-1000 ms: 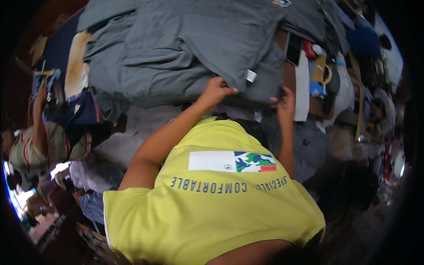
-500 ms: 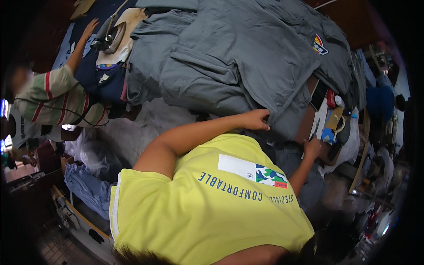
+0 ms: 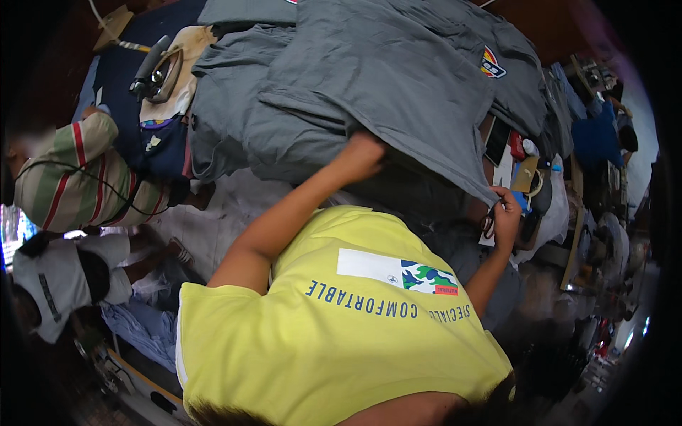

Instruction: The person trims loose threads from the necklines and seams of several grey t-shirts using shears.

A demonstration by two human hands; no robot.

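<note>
A grey T-shirt (image 3: 398,85) lies spread on a heap of similar grey garments, its near hem raised. My left hand (image 3: 364,157) is closed at this hem, its fingers partly covered by the cloth and a little blurred. At the hem's right corner, my right hand (image 3: 506,213) pinches the fabric between thumb and fingers. Small scissors (image 3: 487,224) with dark finger loops hang from that same hand; their blades are hard to make out. A colourful badge (image 3: 490,62) shows on grey cloth at the far right.
An iron (image 3: 167,74) stands on a scorched pad at the far left, beside a person in a striped shirt (image 3: 74,170). A phone (image 3: 497,140), a red-capped bottle (image 3: 517,148) and a tape roll (image 3: 534,184) lie right. Blue cloth (image 3: 145,334) is heaped at lower left.
My left hand has moved left and away from me to the shirt's hem. My right hand has risen with the scissors to the hem's corner. The near hem is now lifted.
</note>
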